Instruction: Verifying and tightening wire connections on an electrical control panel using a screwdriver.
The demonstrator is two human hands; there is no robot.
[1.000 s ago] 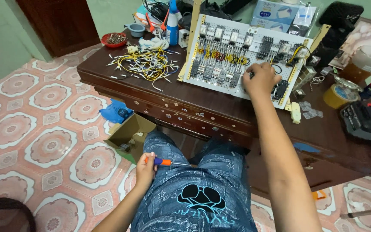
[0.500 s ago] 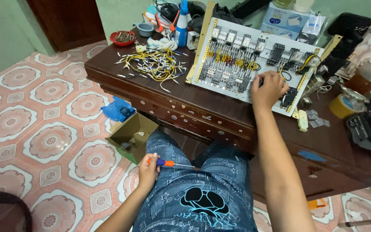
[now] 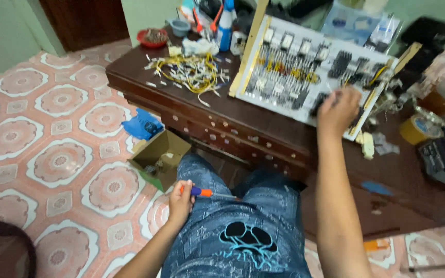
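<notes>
The left hand [image 3: 180,202] is resting low on the left thigh, fingers clenched around the orange-and-blue handle of a screwdriver [image 3: 208,193]. The tool's long axis is lying roughly level across the lap, and the thin shaft is pointing toward the person's right, away from the desk.

The right hand [image 3: 338,109] is stretched forward at arm's length and is sitting on the near right part of the white panel board [image 3: 305,69]. Its fingers are curled down onto a dark component near the board's lower edge. Motion blur is hiding the fingertips, so I cannot tell whether they are pinching anything or only pressing.

The board is lying tilted on the dark wooden desk [image 3: 263,136], with its long side running from upper left to lower right and rows of small parts and yellow wiring across it. The right hand is much the nearer one to the board; the screwdriver is well apart from it, below the desk edge.

Left of the board a heap of yellow and white wire offcuts [image 3: 191,72] is crowding the desk. A roll of tape [image 3: 417,128] is sitting just right of the board. An open cardboard box [image 3: 160,157] is standing on the tiled floor beside the left knee, near the left hand.
</notes>
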